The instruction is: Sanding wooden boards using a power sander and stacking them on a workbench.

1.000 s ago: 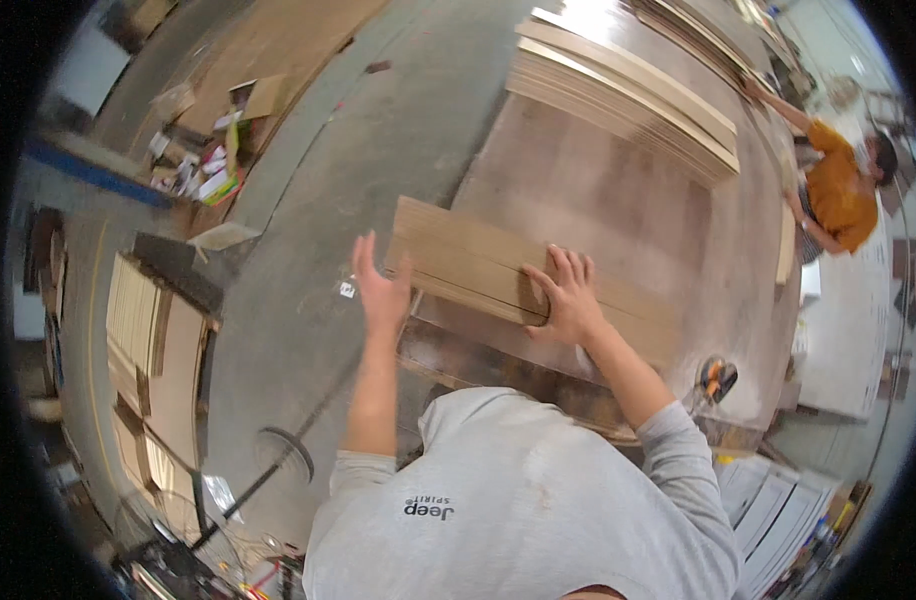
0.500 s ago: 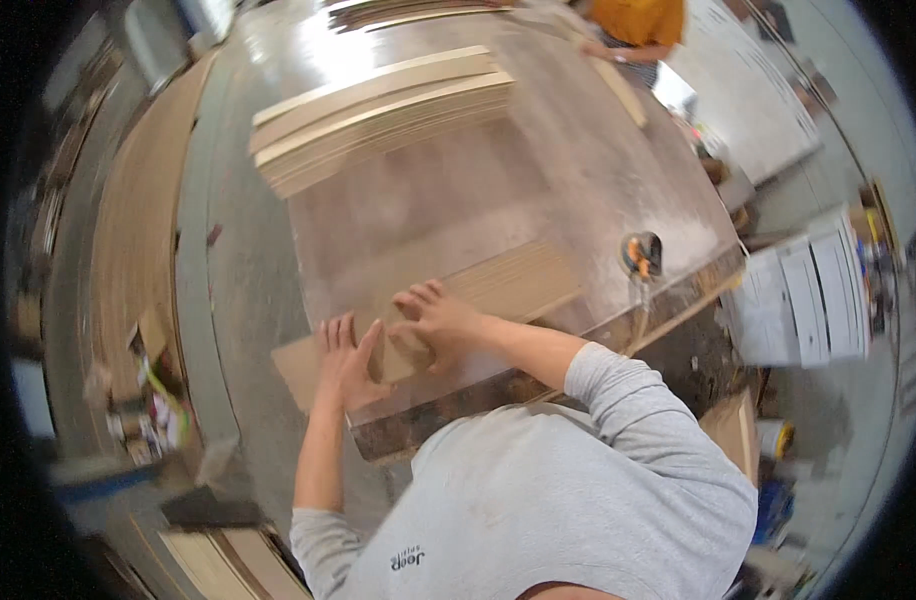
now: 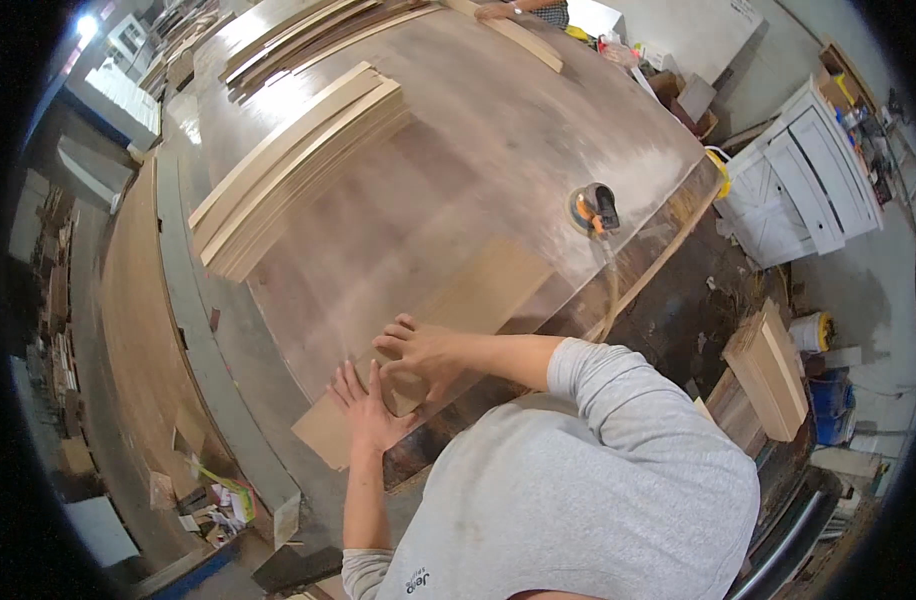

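Observation:
A long flat tan board lies at the near edge of the worktable, slanting up to the right. My left hand rests near the board's left end with its fingers stretched out. Just to its right, my right hand arches with bent fingers over a small tan block-like piece. That piece sits between both hands, and the left thumb appears to touch it. Its exact kind cannot be made out, since the hands cover part of it.
The worktable bears a stack of boards, more strips and an orange-and-black sander with a hose. At the far side a person's hand is by a board. A white cabinet stands right; boards lie nearer.
The view has turned and shifted, so table and stack appear tilted more. Both hands stay close together on the board. The other person is now mostly out of view.

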Demonstrator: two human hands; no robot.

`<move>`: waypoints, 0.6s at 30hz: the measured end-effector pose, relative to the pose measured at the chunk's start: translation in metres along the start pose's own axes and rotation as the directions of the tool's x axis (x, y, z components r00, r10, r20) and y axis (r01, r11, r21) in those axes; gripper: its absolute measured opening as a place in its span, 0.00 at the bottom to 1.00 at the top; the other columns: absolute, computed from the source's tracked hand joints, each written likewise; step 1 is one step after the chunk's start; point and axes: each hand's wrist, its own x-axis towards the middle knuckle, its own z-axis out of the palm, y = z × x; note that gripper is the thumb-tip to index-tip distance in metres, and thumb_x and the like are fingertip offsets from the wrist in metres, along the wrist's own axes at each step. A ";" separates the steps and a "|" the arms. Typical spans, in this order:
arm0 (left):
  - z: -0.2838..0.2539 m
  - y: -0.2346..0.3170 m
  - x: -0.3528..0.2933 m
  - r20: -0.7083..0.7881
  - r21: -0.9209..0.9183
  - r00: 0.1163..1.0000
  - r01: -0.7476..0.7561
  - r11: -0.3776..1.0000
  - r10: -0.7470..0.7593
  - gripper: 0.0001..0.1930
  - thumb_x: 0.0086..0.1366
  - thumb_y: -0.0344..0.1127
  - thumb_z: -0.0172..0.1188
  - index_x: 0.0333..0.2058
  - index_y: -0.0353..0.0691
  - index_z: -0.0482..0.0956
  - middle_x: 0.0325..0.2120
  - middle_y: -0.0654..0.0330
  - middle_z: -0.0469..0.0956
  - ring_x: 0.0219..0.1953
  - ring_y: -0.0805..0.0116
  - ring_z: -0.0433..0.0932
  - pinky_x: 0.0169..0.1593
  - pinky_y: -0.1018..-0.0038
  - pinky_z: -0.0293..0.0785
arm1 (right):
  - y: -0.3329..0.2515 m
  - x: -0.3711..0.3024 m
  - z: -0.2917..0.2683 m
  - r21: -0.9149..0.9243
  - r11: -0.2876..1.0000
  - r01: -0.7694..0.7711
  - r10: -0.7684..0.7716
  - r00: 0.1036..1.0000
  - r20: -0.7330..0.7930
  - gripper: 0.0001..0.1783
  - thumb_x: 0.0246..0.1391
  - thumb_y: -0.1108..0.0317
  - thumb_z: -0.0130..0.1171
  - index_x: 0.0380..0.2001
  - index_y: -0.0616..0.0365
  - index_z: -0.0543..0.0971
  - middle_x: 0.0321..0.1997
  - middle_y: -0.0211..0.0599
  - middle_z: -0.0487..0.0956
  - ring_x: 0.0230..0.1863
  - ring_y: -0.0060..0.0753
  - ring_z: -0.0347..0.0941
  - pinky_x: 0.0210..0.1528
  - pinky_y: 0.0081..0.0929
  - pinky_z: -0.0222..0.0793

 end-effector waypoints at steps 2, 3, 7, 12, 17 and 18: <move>0.004 0.001 0.001 -0.006 -0.016 1.000 0.002 1.000 -0.002 0.63 0.38 0.62 0.79 0.73 0.48 0.61 0.72 0.36 0.52 0.76 0.35 0.43 0.77 0.38 0.33 | -0.001 -0.004 0.001 0.025 1.000 -0.005 0.005 1.000 -0.004 0.48 0.31 0.42 0.80 0.59 0.46 0.79 0.71 0.55 0.64 0.74 0.59 0.54 0.77 0.63 0.43; 0.005 0.001 0.002 0.004 -0.006 1.000 0.017 1.000 -0.017 0.63 0.38 0.63 0.78 0.73 0.48 0.60 0.72 0.35 0.52 0.76 0.35 0.43 0.77 0.38 0.32 | 0.001 -0.007 0.004 0.003 1.000 -0.021 0.021 1.000 -0.019 0.47 0.33 0.41 0.79 0.60 0.45 0.79 0.72 0.53 0.64 0.75 0.57 0.54 0.77 0.63 0.44; 0.015 -0.007 0.000 0.016 0.001 0.999 0.034 0.999 -0.034 0.64 0.38 0.63 0.77 0.73 0.48 0.58 0.73 0.35 0.50 0.76 0.34 0.43 0.77 0.37 0.32 | 0.014 -0.050 -0.003 0.149 0.969 -0.199 0.245 0.872 -0.424 0.38 0.45 0.45 0.74 0.58 0.50 0.80 0.71 0.49 0.67 0.73 0.53 0.61 0.77 0.54 0.52; 0.007 0.001 0.001 0.016 0.016 0.998 0.056 0.998 -0.057 0.64 0.38 0.62 0.78 0.73 0.46 0.58 0.73 0.36 0.49 0.76 0.35 0.43 0.77 0.38 0.32 | 0.060 -0.172 -0.017 0.421 0.584 -0.694 0.670 0.120 -0.732 0.33 0.60 0.55 0.63 0.63 0.61 0.73 0.65 0.51 0.76 0.68 0.56 0.69 0.72 0.44 0.62; 0.002 0.004 0.003 0.073 0.052 0.995 0.067 0.996 -0.071 0.64 0.38 0.61 0.79 0.73 0.44 0.57 0.74 0.36 0.47 0.77 0.35 0.42 0.77 0.39 0.33 | 0.058 -0.194 0.004 0.467 0.518 -0.717 0.778 0.168 -0.606 0.35 0.62 0.59 0.60 0.69 0.61 0.68 0.70 0.54 0.72 0.71 0.57 0.66 0.73 0.44 0.61; 0.001 0.004 0.003 0.077 0.050 0.996 0.045 0.998 -0.049 0.65 0.38 0.61 0.79 0.73 0.44 0.58 0.74 0.35 0.47 0.77 0.34 0.41 0.77 0.39 0.33 | 0.060 -0.195 0.006 0.543 0.515 -0.663 0.793 0.129 -0.595 0.34 0.62 0.57 0.60 0.69 0.58 0.69 0.67 0.53 0.75 0.68 0.58 0.69 0.71 0.47 0.62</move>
